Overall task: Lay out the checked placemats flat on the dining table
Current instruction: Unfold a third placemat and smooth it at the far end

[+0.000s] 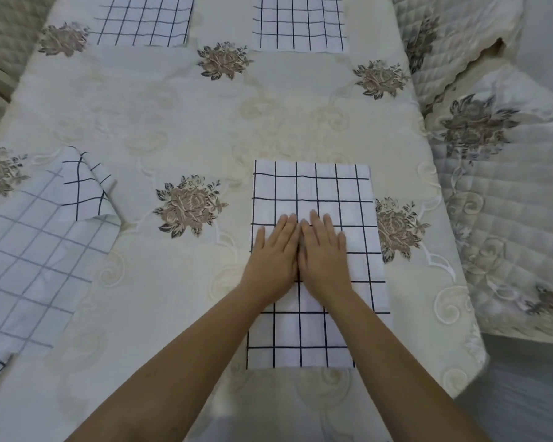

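One broad dining table (179,100), draped in a cream cloth with embroidered roses, carries all four checked placemats, spaced as if one per seat. Biggest in view is the left-side placemat (29,250), which lies askew with its pale underside up and one turned-over corner (83,186) showing the darker check; I judge it is not yet laid out. Next, the near placemat (313,193) sits square to the table edge in front of the person, just beside a rose motif on its right. Beyond it, the far-left placemat (144,20) and far-right placemat (297,23) lie flat at the opposite edge, well apart from each other and apparently finished. Smallest, the left hand (273,253) and right hand (324,253) rest palms down, side by side and touching, on the middle of the near placemat. Fingers are straight and grip nothing, probably placed centrally so creases can be pressed outward towards the edges.
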The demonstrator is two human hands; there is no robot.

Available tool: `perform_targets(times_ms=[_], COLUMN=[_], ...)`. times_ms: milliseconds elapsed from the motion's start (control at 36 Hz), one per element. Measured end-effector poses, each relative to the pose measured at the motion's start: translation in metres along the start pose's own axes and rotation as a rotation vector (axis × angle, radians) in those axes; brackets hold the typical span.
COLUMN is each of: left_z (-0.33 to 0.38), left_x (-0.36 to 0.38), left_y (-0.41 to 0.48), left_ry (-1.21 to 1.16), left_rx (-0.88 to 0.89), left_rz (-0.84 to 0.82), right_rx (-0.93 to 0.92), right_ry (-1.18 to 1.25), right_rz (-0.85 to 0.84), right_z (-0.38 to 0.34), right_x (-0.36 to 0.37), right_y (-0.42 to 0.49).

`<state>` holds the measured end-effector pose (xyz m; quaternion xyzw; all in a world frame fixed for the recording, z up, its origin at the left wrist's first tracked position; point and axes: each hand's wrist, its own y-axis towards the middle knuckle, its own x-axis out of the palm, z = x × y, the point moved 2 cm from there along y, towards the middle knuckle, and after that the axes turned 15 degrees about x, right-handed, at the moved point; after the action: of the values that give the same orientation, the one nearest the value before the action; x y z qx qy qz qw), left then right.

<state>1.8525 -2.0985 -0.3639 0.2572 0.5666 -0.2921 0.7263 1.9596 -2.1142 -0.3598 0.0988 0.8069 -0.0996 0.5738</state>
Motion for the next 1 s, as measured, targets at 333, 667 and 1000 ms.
perform_targets(times_ms=[333,667,1000], left_z=[-0.049,-0.078,-0.100], left_x=[-0.011,-0.020,-0.032], left_y=[0.045,0.062,0.050], left_ry=[-0.064,-0.074,-0.069], left_rx=[-0.195,-0.316,-0.345], left_rz=[-0.056,-0.049,-0.139], right_rx=[-0.030,-0.024,0.266], right_ry=[-0.125,-0.147,-0.144], right_rz=[-0.064,-0.164,-0.156], right_z=[-0.007,0.006,0.072], right_x=[0.000,-0.010,-0.036], right_y=[0.067,0.101,0.114])
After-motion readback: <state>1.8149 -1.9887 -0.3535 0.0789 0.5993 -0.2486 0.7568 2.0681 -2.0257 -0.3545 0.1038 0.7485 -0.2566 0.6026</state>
